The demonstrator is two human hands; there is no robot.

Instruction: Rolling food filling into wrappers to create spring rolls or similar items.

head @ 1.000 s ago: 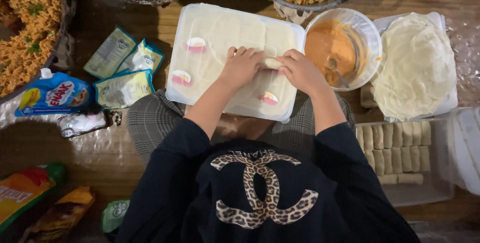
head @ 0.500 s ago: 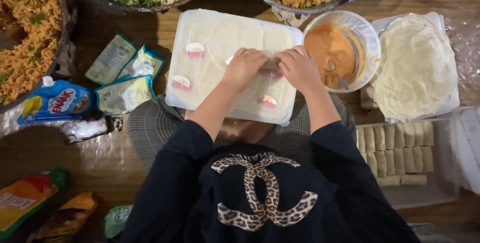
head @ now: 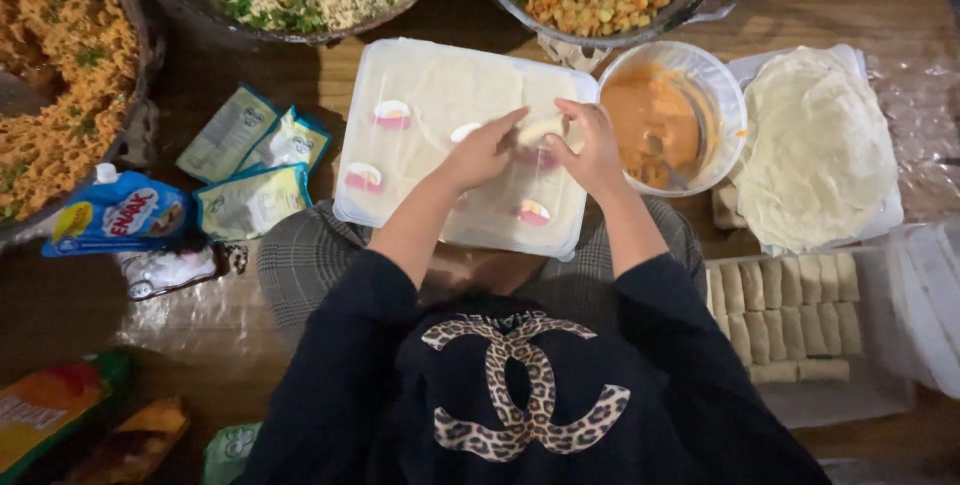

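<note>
both forearms reach forward, left hand [head: 478, 155] and right hand [head: 590, 150] close together, fingers curled inward, fingertips nearly meeting.

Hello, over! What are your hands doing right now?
Left hand and right hand pinching a small wrapper roll over white lid. Nothing in the way.

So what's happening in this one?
A person seated at a wooden table is rolling a small wrapper roll with both hands, the left hand and right hand pinching it over a white plastic lid used as a work surface. A clear bowl of orange filling sits beside the right hand, with a stack of round wrappers next to it. Finished rolls are lined up in a tray to the right.
</note>
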